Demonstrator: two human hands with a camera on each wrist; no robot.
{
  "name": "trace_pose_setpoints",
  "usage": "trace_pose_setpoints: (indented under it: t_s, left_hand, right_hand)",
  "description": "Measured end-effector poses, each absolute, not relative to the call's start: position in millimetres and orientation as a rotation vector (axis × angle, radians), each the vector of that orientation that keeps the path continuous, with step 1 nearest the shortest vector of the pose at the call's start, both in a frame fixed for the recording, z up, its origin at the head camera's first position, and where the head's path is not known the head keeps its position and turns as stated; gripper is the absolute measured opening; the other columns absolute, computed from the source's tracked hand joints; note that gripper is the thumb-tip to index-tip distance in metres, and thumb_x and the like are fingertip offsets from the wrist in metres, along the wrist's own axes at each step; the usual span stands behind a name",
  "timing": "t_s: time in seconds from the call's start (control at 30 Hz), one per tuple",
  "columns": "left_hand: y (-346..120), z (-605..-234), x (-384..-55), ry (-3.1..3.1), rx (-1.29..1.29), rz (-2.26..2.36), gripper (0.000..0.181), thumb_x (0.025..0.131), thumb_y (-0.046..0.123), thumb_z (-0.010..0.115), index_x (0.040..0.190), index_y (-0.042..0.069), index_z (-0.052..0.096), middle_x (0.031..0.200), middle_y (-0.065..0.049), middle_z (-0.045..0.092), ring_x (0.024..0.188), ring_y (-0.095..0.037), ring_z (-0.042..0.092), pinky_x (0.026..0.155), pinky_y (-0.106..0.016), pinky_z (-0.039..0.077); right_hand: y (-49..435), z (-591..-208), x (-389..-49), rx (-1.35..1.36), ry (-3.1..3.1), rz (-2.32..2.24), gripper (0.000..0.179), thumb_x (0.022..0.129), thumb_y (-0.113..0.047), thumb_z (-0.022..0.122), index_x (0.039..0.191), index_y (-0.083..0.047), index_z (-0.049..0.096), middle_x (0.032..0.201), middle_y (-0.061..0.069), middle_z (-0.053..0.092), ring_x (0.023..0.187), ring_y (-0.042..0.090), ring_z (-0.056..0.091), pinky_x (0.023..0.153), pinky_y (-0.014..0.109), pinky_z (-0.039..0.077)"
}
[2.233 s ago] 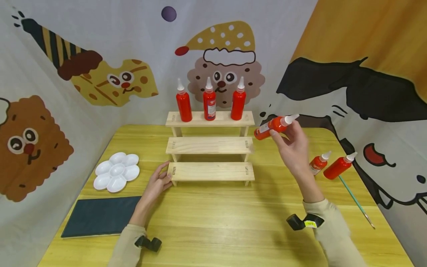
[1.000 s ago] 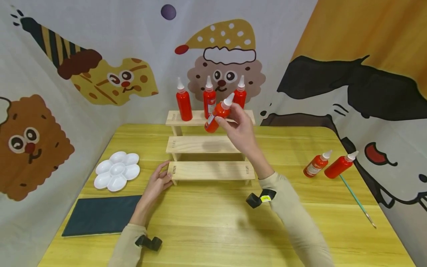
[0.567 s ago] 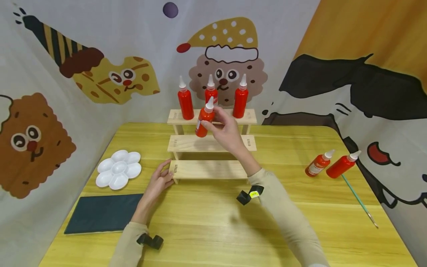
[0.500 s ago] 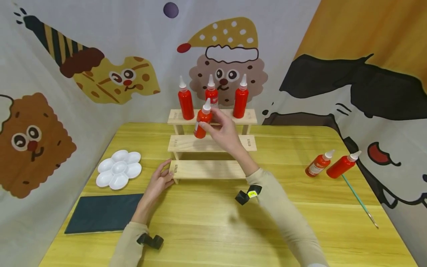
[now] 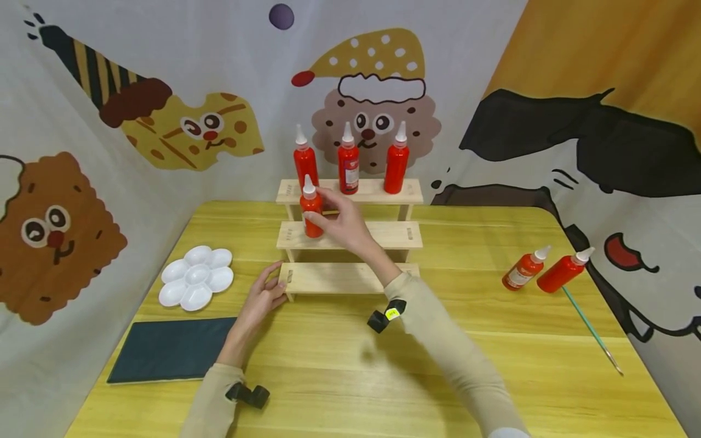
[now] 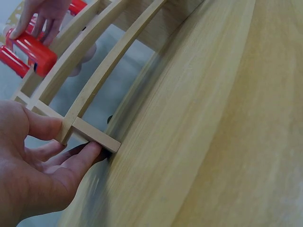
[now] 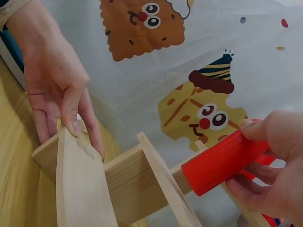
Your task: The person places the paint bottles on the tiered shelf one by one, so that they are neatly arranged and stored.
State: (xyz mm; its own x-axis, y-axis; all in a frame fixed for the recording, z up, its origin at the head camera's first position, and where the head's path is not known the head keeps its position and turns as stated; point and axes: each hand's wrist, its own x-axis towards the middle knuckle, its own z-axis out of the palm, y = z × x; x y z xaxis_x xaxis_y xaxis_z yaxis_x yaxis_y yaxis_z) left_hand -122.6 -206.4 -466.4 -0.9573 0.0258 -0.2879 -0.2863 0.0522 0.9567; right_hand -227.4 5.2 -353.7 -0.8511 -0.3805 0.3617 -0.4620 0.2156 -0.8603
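A three-step wooden display rack (image 5: 350,278) stands at the middle of the table. My left hand (image 5: 261,301) grips the left end of its lowest step; the left wrist view shows the thumb and fingers around the wooden end (image 6: 94,133). My right hand (image 5: 346,225) pinches a red squeeze bottle with a white nozzle cap (image 5: 313,220) between thumb and fingers. That bottle is nearly upright, its base right at the left part of the middle step. In the right wrist view the bottle's red body (image 7: 222,163) shows beside the steps. On the top step stand three similar bottles (image 5: 348,170).
Two more red bottles (image 5: 523,272) are at the table's right, beside a thin green-handled paintbrush (image 5: 591,328). On the left lie a white flower-shaped palette (image 5: 197,277) and a dark flat rectangular board (image 5: 170,350). A cartoon-printed cloth (image 5: 235,61) hangs behind.
My right hand has carried the bottle from the right side across to the left and down to the middle step, turning it more upright. My left hand stays on the rack.
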Motion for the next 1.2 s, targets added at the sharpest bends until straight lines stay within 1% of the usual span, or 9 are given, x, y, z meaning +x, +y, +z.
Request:
trace_pose_setpoints:
  t_s: [0.13, 0.33, 0.57, 0.67, 0.83, 1.07, 1.2]
  left_hand:
    - [-206.3, -466.2, -122.4, 2.103, -0.270, 1.996, 0.059, 0.108, 0.007, 0.044, 0.162, 0.017, 0.024, 0.151, -0.029, 0.046, 0.123, -0.022, 0.059, 0.106, -0.038, 0.047]
    - [-205.7, -466.0, -122.1, 2.099, -0.256, 2.002, 0.058, 0.108, 0.007, 0.043, 0.162, 0.016, 0.024, 0.152, -0.030, 0.044, 0.123, -0.022, 0.059, 0.104, -0.036, 0.048]
    - [-206.8, -467.0, -123.1, 2.111, -0.255, 1.994, 0.058, 0.108, 0.009, 0.044, 0.163, 0.016, 0.024, 0.152, -0.028, 0.045, 0.118, -0.016, 0.060, 0.099, -0.030, 0.050]
    - [-206.4, -466.7, -122.5, 2.109, -0.254, 1.995, 0.058, 0.108, 0.008, 0.044, 0.163, 0.016, 0.023, 0.152, -0.028, 0.045, 0.119, -0.017, 0.060, 0.099, -0.031, 0.050]
    - [-205.4, -465.9, -121.7, 2.110, -0.245, 2.001, 0.058, 0.108, 0.007, 0.043, 0.162, 0.015, 0.024, 0.152, -0.030, 0.045, 0.122, -0.021, 0.059, 0.103, -0.035, 0.049]
    - [-205.5, -466.2, -121.4, 2.118, -0.249, 1.986, 0.058, 0.109, 0.009, 0.044, 0.163, 0.016, 0.024, 0.151, -0.029, 0.045, 0.118, -0.015, 0.061, 0.103, -0.035, 0.048]
    - [-207.5, -467.3, -121.4, 2.129, -0.243, 1.971, 0.058, 0.109, 0.011, 0.044, 0.163, 0.017, 0.023, 0.151, -0.028, 0.046, 0.117, -0.013, 0.061, 0.101, -0.031, 0.049]
  right_hand:
    - [1.5, -355.6, -228.9, 0.831, -2.435, 1.723, 0.051, 0.094, -0.012, 0.074, 0.142, -0.005, 0.058, 0.123, 0.016, 0.070, 0.105, 0.030, 0.068, 0.095, 0.038, 0.056]
    - [1.8, -357.6, -232.0, 0.797, -2.499, 1.723, 0.051, 0.094, -0.012, 0.074, 0.142, -0.006, 0.058, 0.126, 0.015, 0.069, 0.108, 0.030, 0.066, 0.098, 0.040, 0.054]
    - [5.1, -357.0, -233.7, 0.822, -2.533, 1.676, 0.050, 0.094, -0.016, 0.074, 0.140, -0.008, 0.057, 0.129, 0.012, 0.067, 0.113, 0.028, 0.065, 0.101, 0.040, 0.052]
    - [6.8, -356.2, -232.8, 0.826, -2.537, 1.687, 0.050, 0.094, -0.016, 0.074, 0.140, -0.007, 0.056, 0.130, 0.013, 0.067, 0.115, 0.029, 0.065, 0.102, 0.041, 0.052]
    - [14.0, -351.1, -230.2, 0.798, -2.523, 1.748, 0.047, 0.095, -0.014, 0.072, 0.139, -0.006, 0.056, 0.130, 0.015, 0.066, 0.119, 0.031, 0.064, 0.103, 0.045, 0.052]
    - [30.7, -339.1, -225.0, 0.823, -2.442, 1.765, 0.044, 0.095, -0.009, 0.072, 0.135, -0.001, 0.056, 0.131, 0.020, 0.065, 0.121, 0.034, 0.063, 0.105, 0.046, 0.050]
    - [41.2, -333.9, -222.0, 0.821, -2.407, 1.768, 0.043, 0.095, -0.009, 0.071, 0.135, -0.002, 0.058, 0.130, 0.018, 0.066, 0.122, 0.036, 0.063, 0.105, 0.048, 0.050]
